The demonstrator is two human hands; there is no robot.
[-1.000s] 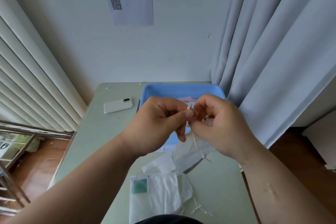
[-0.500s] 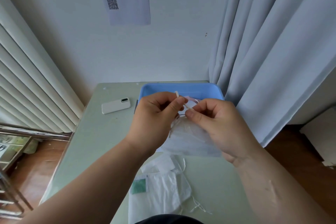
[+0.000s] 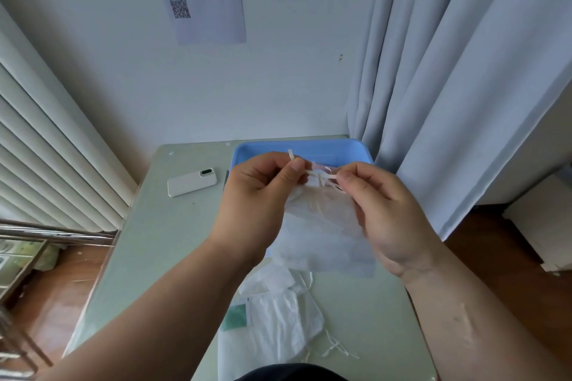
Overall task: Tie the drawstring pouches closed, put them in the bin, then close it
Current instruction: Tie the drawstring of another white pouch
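Since a moment earlier your hands had drawn apart: your left hand (image 3: pixel 257 204) and right hand (image 3: pixel 387 216) each pinched an end of the drawstring (image 3: pixel 328 177) (stretched between them), holding the white pouch (image 3: pixel 322 226) up before the blue bin (image 3: pixel 309 150), above other pouches (image 3: pixel 278 328) on the table (image 3: pixel 173 241).

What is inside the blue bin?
Only a bit of something pink shows inside the blue bin. The left hand, right hand and the held white pouch cover the rest, so I cannot tell what else is there.
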